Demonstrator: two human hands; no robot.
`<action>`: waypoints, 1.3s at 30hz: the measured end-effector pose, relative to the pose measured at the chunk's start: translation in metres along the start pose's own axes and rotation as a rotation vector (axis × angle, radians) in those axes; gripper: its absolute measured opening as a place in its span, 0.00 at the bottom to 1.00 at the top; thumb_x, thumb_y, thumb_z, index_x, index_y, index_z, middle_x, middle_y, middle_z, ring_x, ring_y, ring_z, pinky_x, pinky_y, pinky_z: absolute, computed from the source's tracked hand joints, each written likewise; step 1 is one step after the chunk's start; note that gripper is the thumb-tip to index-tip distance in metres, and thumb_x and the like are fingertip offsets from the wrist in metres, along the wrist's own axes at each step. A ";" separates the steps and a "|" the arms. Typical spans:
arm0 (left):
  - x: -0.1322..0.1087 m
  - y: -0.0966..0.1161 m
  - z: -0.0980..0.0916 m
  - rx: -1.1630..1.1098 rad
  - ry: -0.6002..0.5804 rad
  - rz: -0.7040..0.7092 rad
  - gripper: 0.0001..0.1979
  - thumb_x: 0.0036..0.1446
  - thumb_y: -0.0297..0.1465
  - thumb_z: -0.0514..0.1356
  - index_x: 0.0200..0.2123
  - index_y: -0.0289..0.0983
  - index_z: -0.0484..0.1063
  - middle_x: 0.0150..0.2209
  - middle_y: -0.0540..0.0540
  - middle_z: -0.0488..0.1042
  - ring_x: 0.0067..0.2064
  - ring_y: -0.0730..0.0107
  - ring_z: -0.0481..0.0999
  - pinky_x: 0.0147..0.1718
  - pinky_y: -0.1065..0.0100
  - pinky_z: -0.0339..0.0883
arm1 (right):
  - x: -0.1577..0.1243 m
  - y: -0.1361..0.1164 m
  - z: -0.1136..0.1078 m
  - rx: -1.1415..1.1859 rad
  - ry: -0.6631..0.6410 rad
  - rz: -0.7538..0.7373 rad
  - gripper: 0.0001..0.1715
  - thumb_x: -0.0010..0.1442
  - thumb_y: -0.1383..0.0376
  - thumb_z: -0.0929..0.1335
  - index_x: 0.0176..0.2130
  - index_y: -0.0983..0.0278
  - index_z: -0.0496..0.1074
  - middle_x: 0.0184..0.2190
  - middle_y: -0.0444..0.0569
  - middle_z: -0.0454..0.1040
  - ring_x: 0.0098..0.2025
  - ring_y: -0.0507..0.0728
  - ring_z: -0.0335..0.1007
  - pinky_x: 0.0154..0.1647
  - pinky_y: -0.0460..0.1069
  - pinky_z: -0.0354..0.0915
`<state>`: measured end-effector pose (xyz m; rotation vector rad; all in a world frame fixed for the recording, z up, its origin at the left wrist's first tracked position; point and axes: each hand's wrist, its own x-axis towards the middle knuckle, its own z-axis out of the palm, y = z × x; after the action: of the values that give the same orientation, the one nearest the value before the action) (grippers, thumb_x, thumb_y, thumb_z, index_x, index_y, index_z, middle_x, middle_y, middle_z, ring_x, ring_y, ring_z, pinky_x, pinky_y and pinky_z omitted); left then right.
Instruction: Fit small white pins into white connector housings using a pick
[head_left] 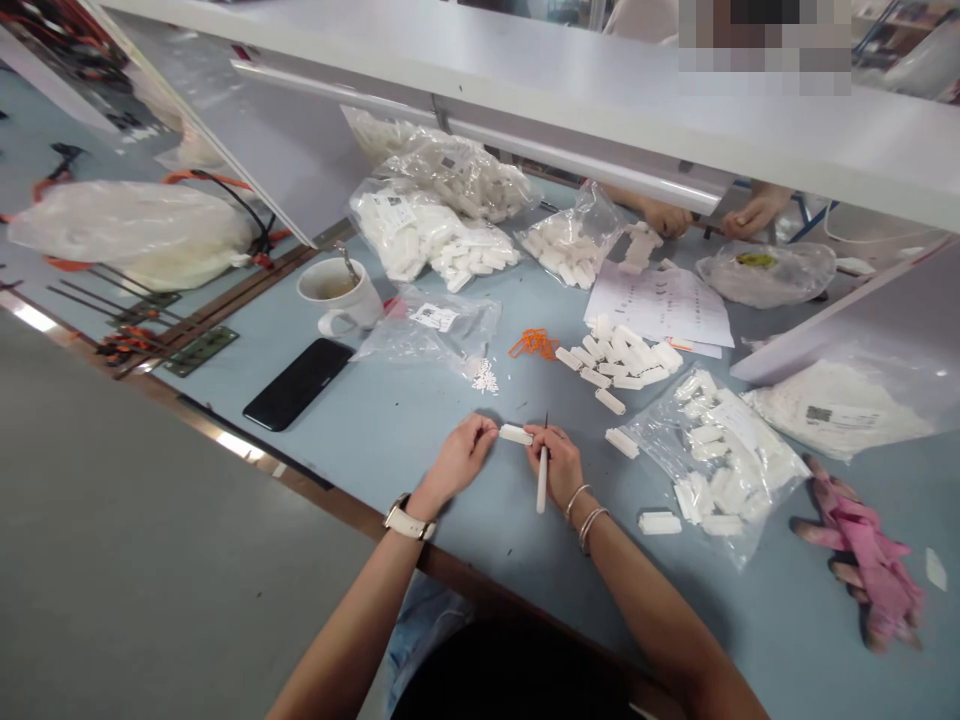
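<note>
My left hand (459,458) pinches one end of a small white plastic block (515,434) just above the blue-grey table (375,420). My right hand (556,463) touches the block's other end and grips a white-handled tool (541,480) with a thin dark tip that points upward. A watch sits on my left wrist, and two bangles on my right. A heap of similar white blocks (619,358) lies beyond my right hand. Single loose blocks (622,442) rest to its right.
Clear bags of white parts (431,235) lie at the back and at the right (724,460). A mug (339,292), a black phone (298,382), orange bands (533,344), a paper sheet (660,305) and pink gloves (870,560) are around. Another person's hands (709,215) work across the table.
</note>
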<state>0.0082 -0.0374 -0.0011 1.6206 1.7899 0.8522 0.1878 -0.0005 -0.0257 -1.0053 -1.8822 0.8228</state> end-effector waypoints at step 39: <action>-0.009 0.003 0.030 0.116 0.229 0.007 0.10 0.62 0.32 0.50 0.30 0.37 0.66 0.30 0.45 0.71 0.34 0.64 0.71 0.36 0.64 0.65 | -0.001 -0.002 0.000 0.008 -0.036 -0.048 0.10 0.54 0.73 0.64 0.28 0.60 0.70 0.30 0.46 0.78 0.34 0.55 0.71 0.43 0.50 0.69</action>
<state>0.0340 -0.0438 -0.0171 1.6571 2.0254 0.9875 0.1871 -0.0020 -0.0243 -0.9424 -1.9245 0.8242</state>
